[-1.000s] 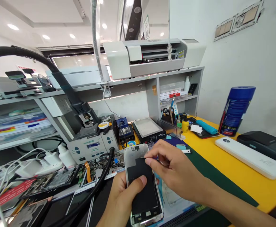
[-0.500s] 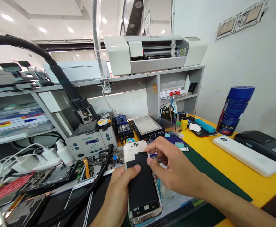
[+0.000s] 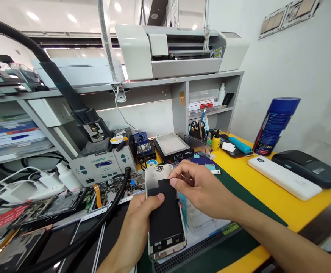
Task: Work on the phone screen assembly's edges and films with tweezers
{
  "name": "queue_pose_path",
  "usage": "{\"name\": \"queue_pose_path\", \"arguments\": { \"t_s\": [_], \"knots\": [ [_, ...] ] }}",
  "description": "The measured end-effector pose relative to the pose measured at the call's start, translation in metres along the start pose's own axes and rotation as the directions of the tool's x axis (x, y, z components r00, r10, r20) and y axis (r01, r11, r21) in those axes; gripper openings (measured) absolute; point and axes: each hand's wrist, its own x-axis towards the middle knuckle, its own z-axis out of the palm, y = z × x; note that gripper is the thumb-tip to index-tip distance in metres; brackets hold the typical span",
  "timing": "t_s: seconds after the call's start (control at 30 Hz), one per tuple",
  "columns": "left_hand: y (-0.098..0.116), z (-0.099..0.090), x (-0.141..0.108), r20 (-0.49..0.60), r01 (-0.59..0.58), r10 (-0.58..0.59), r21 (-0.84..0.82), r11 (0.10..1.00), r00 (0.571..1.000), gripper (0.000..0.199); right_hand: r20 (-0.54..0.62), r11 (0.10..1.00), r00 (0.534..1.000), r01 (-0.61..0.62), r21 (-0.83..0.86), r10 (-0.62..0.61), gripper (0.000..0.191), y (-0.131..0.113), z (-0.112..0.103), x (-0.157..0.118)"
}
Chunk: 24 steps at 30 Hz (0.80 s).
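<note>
A phone screen assembly point(image 3: 157, 174) is held back side up, its far end tilted away from me. A black film point(image 3: 165, 216) covers most of its back; metal contacts show along the near end. My left hand point(image 3: 138, 220) is closed around the left edge, with the thumb pressed flat on the film. At the far right corner of the film, thumb and forefinger of my right hand point(image 3: 195, 185) are pinched together on its edge. The remaining right fingers are curled and partly hidden.
Left of my hands, a black hose point(image 3: 122, 189) crosses several phone screens and circuit boards point(image 3: 52, 208). Behind stand a soldering station point(image 3: 100, 167) and a flat heating plate point(image 3: 172, 146). On the yellow table point(image 3: 233, 170) to the right lie a white power bank point(image 3: 284, 177) and a blue can point(image 3: 276, 127).
The view has shifted, so the bench and both hands sit slightly further left and higher. My right fingertips have moved inward from the screen's edge onto the film's upper corner. The left grip is unchanged.
</note>
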Motion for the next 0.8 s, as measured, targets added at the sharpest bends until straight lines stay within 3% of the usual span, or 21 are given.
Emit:
{"name": "queue_pose_path", "arguments": {
  "t_s": [0.6, 0.7, 0.8],
  "knots": [
    [0.0008, 0.0029, -0.0020, 0.028, -0.031, 0.028, 0.098, 0.995, 0.999, 0.025, 0.053, 0.999, 0.999, -0.003, 0.051, 0.001, 0.013, -0.0021, -0.0064, -0.0002],
    [-0.0018, 0.0006, -0.0026, 0.064, -0.110, 0.100, 0.185, 0.976, 0.993, 0.028, 0.062, 0.998, 0.998, 0.016, 0.061, -0.020, 0.010, -0.0041, -0.0076, -0.0016],
    [-0.0018, -0.0008, -0.0019, 0.114, -0.231, 0.206, 0.289, 0.929, 0.972, 0.030, -0.010, 0.989, 0.989, 0.148, -0.017, -0.148, 0.008, -0.0069, -0.0074, -0.0050]
  ]
}}
